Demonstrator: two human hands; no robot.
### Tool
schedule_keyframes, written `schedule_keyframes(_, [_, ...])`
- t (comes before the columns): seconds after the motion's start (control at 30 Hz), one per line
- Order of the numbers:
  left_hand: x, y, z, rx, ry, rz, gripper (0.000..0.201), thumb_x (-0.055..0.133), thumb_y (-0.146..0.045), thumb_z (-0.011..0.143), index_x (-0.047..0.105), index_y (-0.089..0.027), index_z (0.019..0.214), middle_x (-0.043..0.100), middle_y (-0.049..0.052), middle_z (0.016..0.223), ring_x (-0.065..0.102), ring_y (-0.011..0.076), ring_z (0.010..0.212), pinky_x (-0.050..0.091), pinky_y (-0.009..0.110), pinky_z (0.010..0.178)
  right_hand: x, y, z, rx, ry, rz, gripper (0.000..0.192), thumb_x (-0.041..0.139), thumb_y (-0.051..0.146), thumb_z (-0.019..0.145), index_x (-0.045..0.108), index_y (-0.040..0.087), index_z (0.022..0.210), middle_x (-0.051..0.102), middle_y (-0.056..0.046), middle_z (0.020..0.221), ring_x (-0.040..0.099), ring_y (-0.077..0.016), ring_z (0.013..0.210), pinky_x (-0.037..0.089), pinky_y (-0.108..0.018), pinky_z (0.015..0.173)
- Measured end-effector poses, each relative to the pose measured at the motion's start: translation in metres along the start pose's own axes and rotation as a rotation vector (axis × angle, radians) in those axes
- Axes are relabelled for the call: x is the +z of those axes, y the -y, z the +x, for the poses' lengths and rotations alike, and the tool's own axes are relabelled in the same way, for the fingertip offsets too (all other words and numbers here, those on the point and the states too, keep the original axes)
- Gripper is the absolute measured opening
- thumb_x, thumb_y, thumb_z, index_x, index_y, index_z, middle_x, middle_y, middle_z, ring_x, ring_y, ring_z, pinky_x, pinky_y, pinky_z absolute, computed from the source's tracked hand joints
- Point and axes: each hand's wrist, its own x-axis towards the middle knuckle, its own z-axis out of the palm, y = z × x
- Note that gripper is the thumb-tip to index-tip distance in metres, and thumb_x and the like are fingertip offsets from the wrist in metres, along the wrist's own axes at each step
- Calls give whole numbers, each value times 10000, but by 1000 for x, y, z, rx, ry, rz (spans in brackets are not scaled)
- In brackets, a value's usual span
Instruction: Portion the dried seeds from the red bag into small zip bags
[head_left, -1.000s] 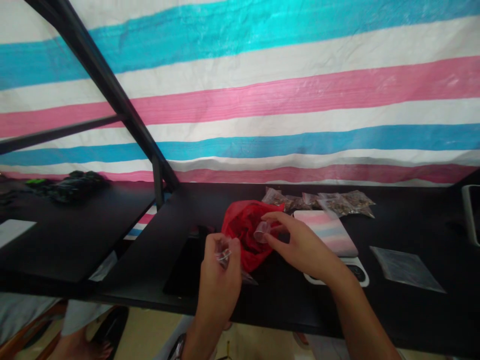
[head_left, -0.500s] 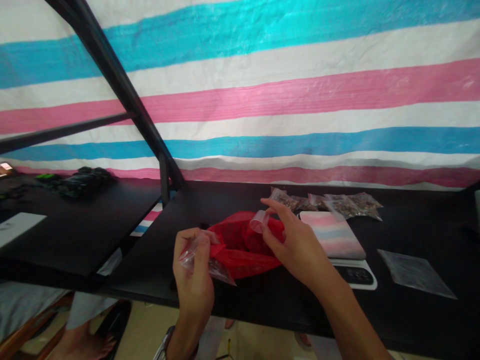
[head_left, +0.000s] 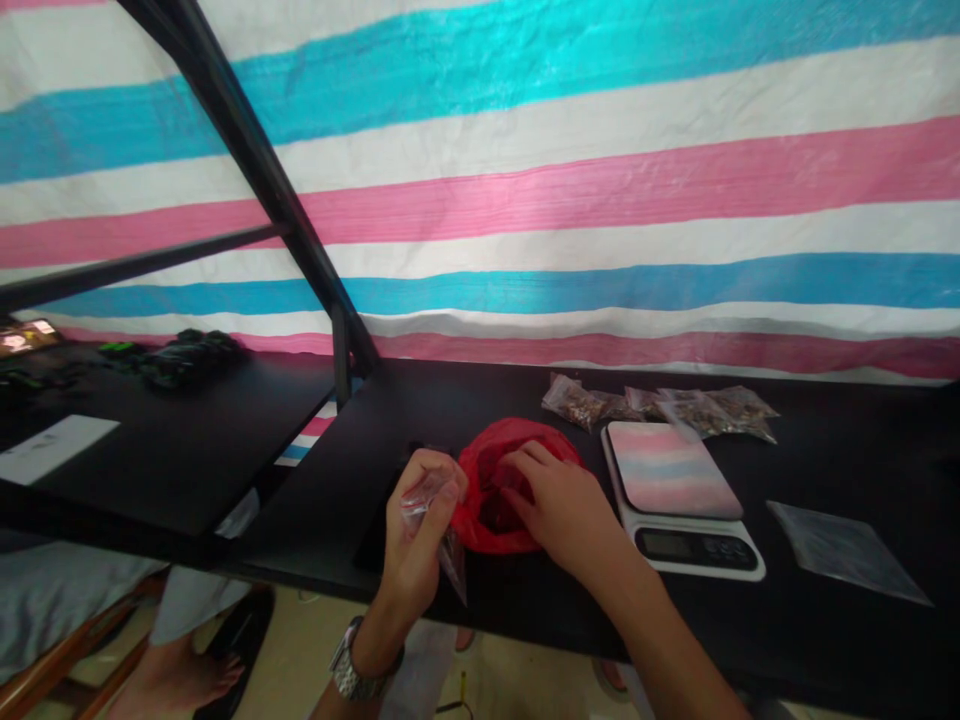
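My left hand [head_left: 417, 535] grips a small clear plastic bag [head_left: 439, 525] held upright just left of a red plastic bag [head_left: 491, 465] that lies open on the black table [head_left: 825, 620]. My right hand [head_left: 559, 505] reaches down into the mouth of the red bag, its fingertips hidden inside. The small clear cup seen in it earlier is out of sight, so whether it still holds anything cannot be told.
A digital kitchen scale [head_left: 679, 490] stands right of the red bag. Several filled clear packets [head_left: 660, 405] lie behind it, and flat empty bags [head_left: 844, 545] at the right. A black metal frame post [head_left: 341, 350] rises at left beside a second black table [head_left: 150, 440] with dark items.
My right hand, which held a small clear cup above the red bag, has dipped into the bag. My left hand has shifted right, keeping the clear bag beside the red one.
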Motion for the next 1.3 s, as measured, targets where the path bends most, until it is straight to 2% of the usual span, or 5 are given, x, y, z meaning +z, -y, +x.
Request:
schedule_keyframes(0.3, [-2, -5, 0, 109, -112, -65, 185, 721, -350, 956, 629, -233, 846, 537, -21, 713, 511, 169, 690, 429, 285, 666, -15, -10, -6, 135, 51, -99, 178, 655, 193, 1006, 732, 234, 1161, 760, -70, 1229, 745, -279, 1062, 499, -372, 881])
schedule_keyframes(0.67, [-1, -3, -11, 183, 218, 132, 163, 593, -290, 1044, 596, -231, 892, 527, -7, 737, 487, 166, 668, 387, 301, 638, -2, -5, 0, 114, -53, -138, 229, 591, 205, 1034, 705, 239, 1230, 719, -100, 1301, 734, -285, 1064, 516, -393, 888])
schedule_keyframes(0.77, [-1, -4, -12, 191, 233, 144, 167, 581, -286, 1048, 585, -234, 890, 520, -9, 732, 480, 164, 663, 386, 296, 629, 7, -7, 5, 123, -149, -137, 237, 530, 220, 1071, 695, 245, 1239, 718, -105, 1347, 733, -269, 1071, 513, -375, 889])
schedule_keyframes(0.9, [0, -5, -11, 207, 198, 159, 159, 589, -266, 1043, 598, -233, 888, 549, 1, 752, 517, 168, 692, 420, 289, 644, 16, -9, 10, 106, -147, -79, 256, 490, 201, 1087, 710, 236, 1212, 747, -90, 1285, 744, -251, 1050, 510, -354, 869])
schedule_keyframes(1.3, [-3, -8, -12, 241, 244, 259, 148, 559, -209, 1041, 570, -236, 897, 542, -6, 752, 504, 153, 671, 411, 271, 604, -7, -19, -5, 21, -23, 194, 180, 670, 144, 983, 749, 244, 1109, 773, -36, 1196, 739, -243, 1082, 493, -337, 911])
